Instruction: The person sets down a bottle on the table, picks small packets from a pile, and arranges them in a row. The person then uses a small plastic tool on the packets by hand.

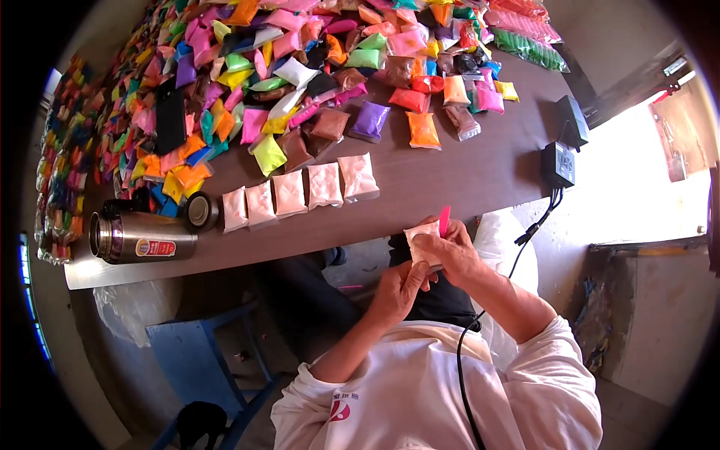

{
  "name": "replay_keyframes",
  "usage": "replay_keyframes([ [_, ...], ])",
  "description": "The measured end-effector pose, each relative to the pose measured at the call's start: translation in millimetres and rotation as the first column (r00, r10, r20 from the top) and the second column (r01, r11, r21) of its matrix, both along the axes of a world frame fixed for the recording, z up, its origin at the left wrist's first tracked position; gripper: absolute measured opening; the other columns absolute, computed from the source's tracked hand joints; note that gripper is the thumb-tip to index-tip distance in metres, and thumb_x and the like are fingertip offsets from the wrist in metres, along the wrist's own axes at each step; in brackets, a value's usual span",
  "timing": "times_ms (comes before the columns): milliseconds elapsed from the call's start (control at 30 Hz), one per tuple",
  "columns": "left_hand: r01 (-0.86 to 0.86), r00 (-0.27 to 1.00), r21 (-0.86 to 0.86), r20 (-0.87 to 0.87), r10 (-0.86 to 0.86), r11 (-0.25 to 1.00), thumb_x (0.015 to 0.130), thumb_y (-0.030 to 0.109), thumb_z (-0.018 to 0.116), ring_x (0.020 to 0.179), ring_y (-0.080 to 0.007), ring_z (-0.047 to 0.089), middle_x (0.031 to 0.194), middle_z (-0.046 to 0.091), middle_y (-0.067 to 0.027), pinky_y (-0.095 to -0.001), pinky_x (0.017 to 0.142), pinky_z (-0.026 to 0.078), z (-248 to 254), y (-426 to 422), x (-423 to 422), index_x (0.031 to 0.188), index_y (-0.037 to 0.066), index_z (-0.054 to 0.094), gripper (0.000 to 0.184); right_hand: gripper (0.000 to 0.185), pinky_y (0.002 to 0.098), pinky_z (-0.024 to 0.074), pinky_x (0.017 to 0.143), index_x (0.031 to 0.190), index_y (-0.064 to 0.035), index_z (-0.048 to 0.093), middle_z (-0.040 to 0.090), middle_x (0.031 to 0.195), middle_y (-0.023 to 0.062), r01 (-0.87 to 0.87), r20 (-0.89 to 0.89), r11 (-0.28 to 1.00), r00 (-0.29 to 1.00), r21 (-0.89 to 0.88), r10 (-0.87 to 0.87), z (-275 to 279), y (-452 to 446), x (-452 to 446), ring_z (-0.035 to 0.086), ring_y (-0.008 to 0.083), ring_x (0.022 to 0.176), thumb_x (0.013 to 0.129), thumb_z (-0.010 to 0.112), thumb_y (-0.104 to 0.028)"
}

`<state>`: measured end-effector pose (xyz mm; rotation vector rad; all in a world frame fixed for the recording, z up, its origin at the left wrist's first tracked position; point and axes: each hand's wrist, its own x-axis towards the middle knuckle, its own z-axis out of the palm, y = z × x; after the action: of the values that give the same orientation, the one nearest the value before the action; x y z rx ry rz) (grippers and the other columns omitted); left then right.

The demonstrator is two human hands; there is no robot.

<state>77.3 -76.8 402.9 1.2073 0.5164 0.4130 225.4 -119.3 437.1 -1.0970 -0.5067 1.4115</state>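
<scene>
Just beyond the table's front edge, a small packet of pale pink material (421,251) is held between both hands. My left hand (400,291) pinches its lower left part between thumb and fingers. My right hand (452,253) grips the packet's right side, and a bright pink flat piece (445,220) sticks up from among its fingers. Part of the packet is hidden by the fingers. On the table (480,161), several similar pale pink packets stand in a slanted row, the rightmost one (358,178) nearest the hands.
A big heap of colourful packets (285,75) covers the table's far side, with a black phone (170,120) on it. An open steel flask (146,236) lies at the left beside its lid (200,211). A black box (559,165) with cables sits at the right edge.
</scene>
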Motion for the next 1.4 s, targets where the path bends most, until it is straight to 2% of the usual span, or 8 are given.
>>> replay_keyframes([
  [233,0.019,1.000,-0.023,0.005,-0.019,1.000,0.096,0.040,0.046,0.066,-0.0068,0.048,0.075,0.059,-0.0012,-0.0227,0.061,0.041,-3,-1,0,0.090,-0.002,0.062,0.045,0.026,0.0223,0.0463,0.040,0.096,-0.0006,0.056,0.060,0.065,0.0049,0.116,-0.006,0.990,0.993,-0.074,-0.117,10,5,-4,0.061,0.0125,0.054,0.084,0.065,-0.022],
  [333,0.044,0.999,-0.020,0.015,-0.044,0.999,0.096,0.041,0.046,0.067,-0.0071,0.048,0.075,0.059,-0.0013,-0.0226,0.061,0.041,-3,-5,1,0.091,-0.002,0.062,0.046,0.023,0.0216,0.0420,0.038,0.093,0.0000,0.056,0.058,0.060,0.0030,0.036,0.145,0.998,0.989,-0.052,-0.029,-2,2,0,0.055,0.0102,0.045,0.086,0.060,-0.022],
  [400,0.052,0.999,-0.018,0.002,-0.052,0.999,0.096,0.041,0.046,0.068,-0.0078,0.052,0.077,0.061,-0.0028,-0.0226,0.063,0.044,-1,-3,1,0.090,-0.001,0.062,0.046,0.023,0.0229,0.0450,0.042,0.091,-0.0007,0.058,0.060,0.068,0.0046,0.074,0.176,0.996,0.982,-0.059,-0.063,-3,1,-1,0.059,0.0112,0.055,0.084,0.063,-0.022],
  [600,-0.001,1.000,-0.093,-0.001,0.001,0.996,0.096,0.041,0.045,0.068,-0.0080,0.052,0.077,0.061,-0.0037,-0.0220,0.064,0.044,-9,0,-3,0.089,-0.001,0.062,0.046,0.018,0.0239,0.0450,0.043,0.089,-0.0005,0.059,0.063,0.070,0.0068,0.044,-0.057,0.994,0.997,-0.102,-0.050,1,-5,1,0.059,0.0124,0.053,0.088,0.059,-0.019],
  [933,0.008,1.000,-0.056,0.009,-0.007,0.998,0.097,0.040,0.044,0.067,-0.0089,0.055,0.076,0.063,-0.0063,-0.0220,0.064,0.045,-5,-2,-1,0.086,-0.001,0.063,0.046,0.017,0.0221,0.0456,0.049,0.083,-0.0005,0.060,0.064,0.073,0.0068,-0.031,0.010,0.999,0.999,-0.010,0.031,0,-13,3,0.061,0.0134,0.060,0.088,0.057,-0.016],
  [1033,-0.020,1.000,-0.073,0.022,0.021,0.997,0.097,0.039,0.044,0.067,-0.0089,0.056,0.075,0.063,-0.0063,-0.0222,0.063,0.045,-5,0,-1,0.087,-0.001,0.063,0.046,0.018,0.0220,0.0448,0.048,0.082,0.0000,0.061,0.063,0.071,0.0067,0.072,-0.037,0.996,0.997,-0.052,-0.074,4,-14,-1,0.060,0.0136,0.057,0.088,0.058,-0.017],
  [1233,-0.008,1.000,-0.054,0.029,0.010,0.999,0.097,0.040,0.044,0.066,-0.0091,0.056,0.074,0.063,-0.0061,-0.0223,0.063,0.046,-4,-2,-2,0.088,-0.002,0.063,0.047,0.021,0.0230,0.0452,0.050,0.094,0.0008,0.057,0.065,0.076,0.0098,-0.086,0.033,0.993,0.996,-0.079,0.088,4,-19,1,0.060,0.0140,0.057,0.089,0.057,-0.020],
  [1400,-0.007,0.999,-0.042,0.034,0.008,0.999,0.097,0.039,0.045,0.066,-0.0093,0.057,0.075,0.063,-0.0061,-0.0225,0.063,0.046,1,-3,-2,0.088,-0.002,0.064,0.046,0.023,0.0220,0.0436,0.047,0.083,0.0012,0.059,0.064,0.070,0.0083,-0.034,0.105,0.999,0.994,-0.003,0.034,8,-17,-3,0.059,0.0130,0.054,0.089,0.058,-0.021],
])
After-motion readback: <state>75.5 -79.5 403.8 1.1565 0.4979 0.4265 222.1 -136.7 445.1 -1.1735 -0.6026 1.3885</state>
